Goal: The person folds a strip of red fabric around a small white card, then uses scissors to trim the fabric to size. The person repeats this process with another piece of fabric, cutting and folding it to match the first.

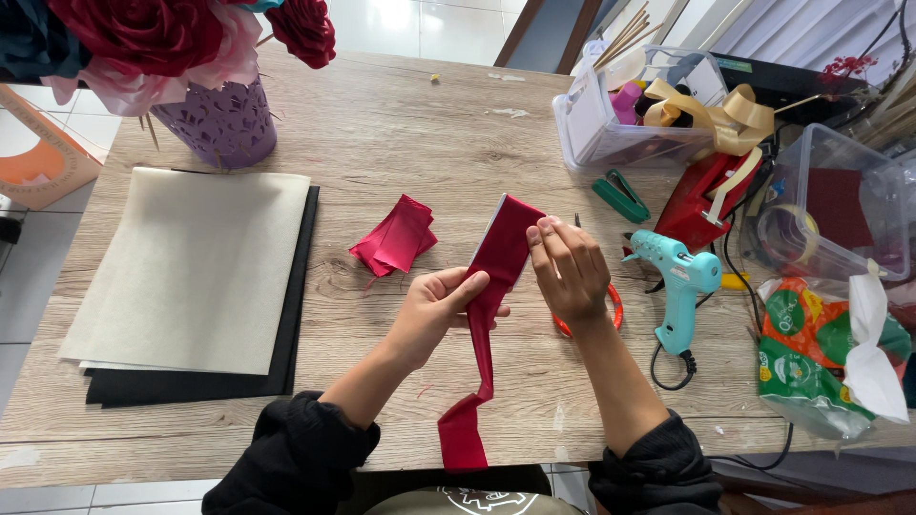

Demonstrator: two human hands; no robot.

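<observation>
Between the two hands, a dark red ribbon strip (498, 262) is pinched: left hand (434, 310) closed on its middle, right hand (571, 272) closed on its upper edge. Its tail hangs past the table (401, 143) edge. Left of the hands, open wood is seen before the cut red pieces (394, 238); right, a teal glue gun (679, 286) crowds close.

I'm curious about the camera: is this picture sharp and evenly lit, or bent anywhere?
Head view: soft, even light, faint shadows under both hands; red ribbon and table sharp; table edges bow slightly, wide-lens distortion; mild glare on the clear plastic boxes.
</observation>
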